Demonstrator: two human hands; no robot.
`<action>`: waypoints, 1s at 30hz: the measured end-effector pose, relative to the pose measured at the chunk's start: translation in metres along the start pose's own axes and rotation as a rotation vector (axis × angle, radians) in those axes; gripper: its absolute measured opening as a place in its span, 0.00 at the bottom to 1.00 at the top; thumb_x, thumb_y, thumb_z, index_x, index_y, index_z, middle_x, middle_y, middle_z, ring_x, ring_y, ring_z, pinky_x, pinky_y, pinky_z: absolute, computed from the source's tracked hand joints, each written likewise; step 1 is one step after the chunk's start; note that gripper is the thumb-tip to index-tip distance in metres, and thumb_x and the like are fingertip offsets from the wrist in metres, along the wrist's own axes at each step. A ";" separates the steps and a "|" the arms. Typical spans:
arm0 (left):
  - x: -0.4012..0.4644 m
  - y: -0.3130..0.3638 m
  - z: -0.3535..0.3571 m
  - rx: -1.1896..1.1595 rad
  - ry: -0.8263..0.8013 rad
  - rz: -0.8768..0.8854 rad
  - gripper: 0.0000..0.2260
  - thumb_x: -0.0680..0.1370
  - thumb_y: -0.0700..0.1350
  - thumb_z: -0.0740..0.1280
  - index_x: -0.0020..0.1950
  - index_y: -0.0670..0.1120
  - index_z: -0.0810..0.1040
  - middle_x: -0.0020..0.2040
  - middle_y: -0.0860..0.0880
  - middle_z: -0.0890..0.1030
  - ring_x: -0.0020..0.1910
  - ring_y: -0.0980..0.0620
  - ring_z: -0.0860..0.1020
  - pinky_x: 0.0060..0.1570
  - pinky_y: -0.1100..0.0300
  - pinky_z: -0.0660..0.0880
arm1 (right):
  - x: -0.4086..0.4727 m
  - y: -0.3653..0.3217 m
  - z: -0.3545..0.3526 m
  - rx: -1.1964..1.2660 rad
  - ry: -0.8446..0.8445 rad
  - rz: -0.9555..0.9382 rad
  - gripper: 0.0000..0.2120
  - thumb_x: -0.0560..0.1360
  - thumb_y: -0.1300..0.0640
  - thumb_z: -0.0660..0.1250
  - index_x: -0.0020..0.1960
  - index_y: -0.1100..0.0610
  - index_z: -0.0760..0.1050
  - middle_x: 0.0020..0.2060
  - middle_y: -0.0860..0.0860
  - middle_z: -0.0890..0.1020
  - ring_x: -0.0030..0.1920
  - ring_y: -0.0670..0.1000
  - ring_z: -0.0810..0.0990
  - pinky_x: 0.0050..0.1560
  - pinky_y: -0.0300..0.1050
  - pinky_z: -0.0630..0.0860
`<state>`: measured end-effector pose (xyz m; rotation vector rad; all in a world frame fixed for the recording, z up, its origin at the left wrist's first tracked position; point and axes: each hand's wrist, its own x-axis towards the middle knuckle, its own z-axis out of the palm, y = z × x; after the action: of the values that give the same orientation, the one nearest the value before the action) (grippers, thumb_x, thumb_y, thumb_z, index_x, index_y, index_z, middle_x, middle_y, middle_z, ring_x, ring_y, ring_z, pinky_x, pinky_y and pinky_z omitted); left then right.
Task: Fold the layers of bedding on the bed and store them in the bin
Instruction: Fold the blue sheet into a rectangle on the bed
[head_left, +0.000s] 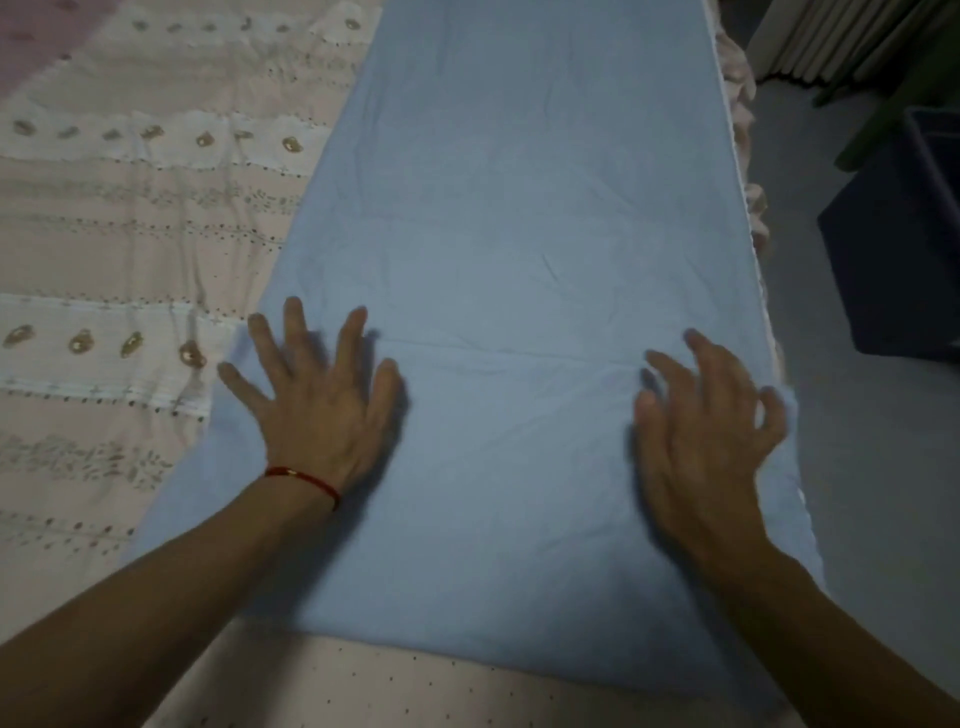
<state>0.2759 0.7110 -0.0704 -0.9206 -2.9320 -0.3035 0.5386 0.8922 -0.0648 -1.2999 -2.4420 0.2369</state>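
Observation:
A light blue sheet (519, 218), folded into a long strip, lies down the right side of the bed. My left hand (317, 395), with a red cord at the wrist, presses flat on the strip's left edge with fingers spread. Over the strip's right edge, near the side of the bed, is my right hand (711, 415), fingers loosely bent and blurred. Under the sheet lies a pink and white patterned bedspread (130, 234). A dark bin (898, 249) stands on the floor to the right of the bed.
Grey floor (857, 467) runs along the bed's right side. Pale curtains or slats (841, 36) hang at the top right behind the bin. A ruffled bed edge (748, 156) shows beside the sheet.

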 end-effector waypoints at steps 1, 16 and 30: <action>-0.004 0.013 0.012 0.007 -0.076 -0.007 0.27 0.81 0.66 0.50 0.80 0.64 0.51 0.83 0.44 0.44 0.80 0.36 0.40 0.70 0.25 0.37 | 0.000 -0.003 0.007 -0.077 -0.147 -0.092 0.27 0.84 0.39 0.42 0.78 0.45 0.62 0.81 0.52 0.59 0.81 0.57 0.54 0.78 0.66 0.41; -0.002 0.021 0.058 0.099 -0.099 -0.063 0.31 0.80 0.65 0.50 0.81 0.63 0.46 0.83 0.42 0.43 0.80 0.32 0.41 0.67 0.21 0.45 | 0.040 0.038 0.034 -0.235 -0.400 0.000 0.38 0.78 0.30 0.42 0.83 0.44 0.40 0.82 0.59 0.42 0.81 0.66 0.42 0.71 0.81 0.45; 0.000 0.023 0.048 0.123 -0.165 -0.083 0.31 0.79 0.66 0.51 0.81 0.63 0.48 0.83 0.42 0.44 0.80 0.33 0.41 0.67 0.23 0.45 | 0.041 0.027 0.049 -0.183 -0.434 0.049 0.38 0.77 0.37 0.50 0.84 0.48 0.46 0.82 0.62 0.43 0.80 0.70 0.43 0.71 0.81 0.43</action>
<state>0.2891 0.7390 -0.1131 -0.8474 -3.1022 -0.0511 0.5193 0.9426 -0.1090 -1.5183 -2.8501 0.3467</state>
